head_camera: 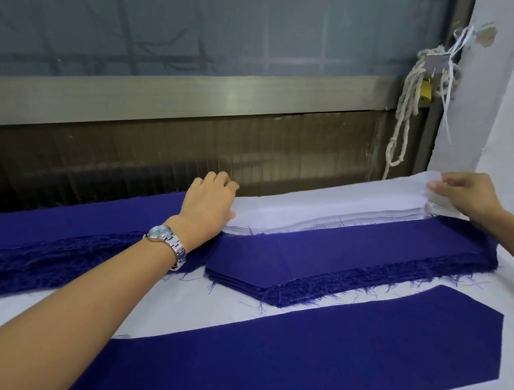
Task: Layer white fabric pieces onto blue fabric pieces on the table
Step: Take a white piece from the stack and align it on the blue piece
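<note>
Head view: the left hand [208, 203] curls its fingers over the far left end of the white stack [329, 216], thumb on the near side. I cannot tell whether it holds only the uppermost layer. The right hand [464, 193] pinches the right corner of the top white piece [342, 195] between thumb and fingertips, raising it slightly off the layers below. Taking both ends at once likely keeps the long, limp strip flat and separates one layer cleanly.

The white stack sits at the far edge of the surface [134, 302], partly overlapping a blue stack [347, 249]. A single blue piece [264, 359] lies spread flat nearest the person, probably waiting for a white layer.

Counted: two hands, one white stack, two blue stacks including the frayed left blue stack [67, 242], and one single blue piece.
</note>
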